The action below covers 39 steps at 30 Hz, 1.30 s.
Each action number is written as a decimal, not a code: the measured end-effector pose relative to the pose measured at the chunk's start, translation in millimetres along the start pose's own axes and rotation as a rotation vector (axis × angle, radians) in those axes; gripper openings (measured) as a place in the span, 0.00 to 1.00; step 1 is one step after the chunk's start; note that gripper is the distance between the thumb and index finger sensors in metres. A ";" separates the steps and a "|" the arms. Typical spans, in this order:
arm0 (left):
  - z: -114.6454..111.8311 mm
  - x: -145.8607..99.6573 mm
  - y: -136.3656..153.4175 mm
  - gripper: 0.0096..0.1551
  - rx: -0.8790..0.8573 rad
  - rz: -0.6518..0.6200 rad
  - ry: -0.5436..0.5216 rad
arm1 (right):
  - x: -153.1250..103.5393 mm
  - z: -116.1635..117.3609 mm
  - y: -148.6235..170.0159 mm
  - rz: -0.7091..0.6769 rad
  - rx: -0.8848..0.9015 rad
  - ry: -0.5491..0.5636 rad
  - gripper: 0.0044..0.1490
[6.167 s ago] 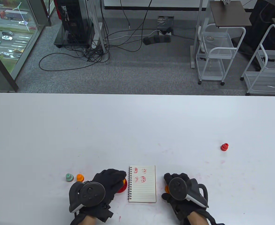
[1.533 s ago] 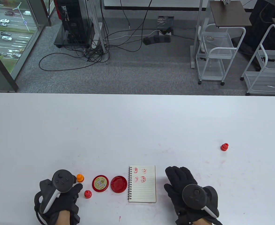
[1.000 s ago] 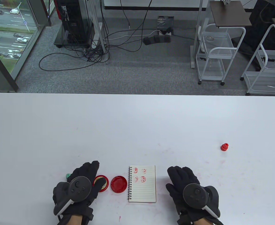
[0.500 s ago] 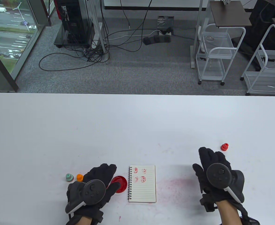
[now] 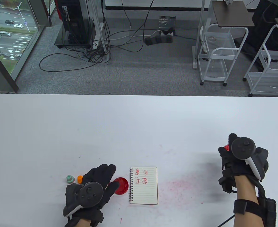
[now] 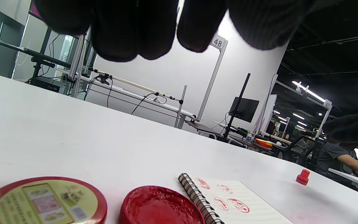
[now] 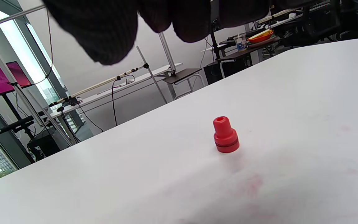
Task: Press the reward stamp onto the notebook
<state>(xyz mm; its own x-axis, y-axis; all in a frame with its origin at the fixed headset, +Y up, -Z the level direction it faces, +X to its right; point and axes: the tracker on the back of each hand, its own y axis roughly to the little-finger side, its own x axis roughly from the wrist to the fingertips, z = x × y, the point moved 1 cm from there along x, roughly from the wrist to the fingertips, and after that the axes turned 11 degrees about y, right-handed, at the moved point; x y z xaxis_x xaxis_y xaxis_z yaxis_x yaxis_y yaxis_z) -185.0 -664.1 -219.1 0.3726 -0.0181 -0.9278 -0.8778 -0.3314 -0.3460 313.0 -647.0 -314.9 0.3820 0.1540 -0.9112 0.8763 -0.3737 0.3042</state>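
White table (image 5: 139,123): wide bare surface beyond both hands, out to the far edge; near edge cut off by the frame bottom.

Right hand (image 5: 233,160) far out to the side, above the red stamp (image 7: 225,135). Wrist view: stamp upright on the table under the fingertips (image 7: 104,37), gap visible, no contact. Fingers loosely bent, gripping nothing. From above the hand hides most of the stamp.

Left hand (image 5: 94,186) fingers extended, relaxed, over the ink pad lid (image 6: 42,202), holding nothing. Open red ink pad (image 5: 121,185) just beside its thumb; notebook (image 5: 144,185) next over, four red prints at its top. Orange stamp (image 5: 79,179) half hidden behind the left hand, green stamp (image 5: 69,179) beyond it. Lid hidden from above.
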 end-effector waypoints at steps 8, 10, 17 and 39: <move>-1.7 2.9 3.3 0.40 0.010 -0.001 0.003 | 25.9 26.3 33.1 0.145 -0.089 0.000 0.49; -1.3 2.3 5.3 0.40 0.011 0.010 0.011 | 29.5 36.8 44.5 0.195 -0.071 -0.045 0.50; 0.7 1.6 4.4 0.40 0.034 0.019 -0.002 | 37.9 69.3 61.6 0.219 0.050 -0.126 0.60; 2.8 2.1 5.1 0.36 0.042 0.012 -0.020 | 50.2 103.7 75.8 0.315 0.105 -0.106 0.41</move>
<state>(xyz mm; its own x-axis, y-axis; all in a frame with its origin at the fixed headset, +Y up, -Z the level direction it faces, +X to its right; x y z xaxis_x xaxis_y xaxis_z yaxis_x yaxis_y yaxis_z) -189.6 -663.2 -223.2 0.3562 -0.0025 -0.9344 -0.8943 -0.2909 -0.3401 368.1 -762.4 -366.5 0.5916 -0.0773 -0.8025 0.6833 -0.4803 0.5499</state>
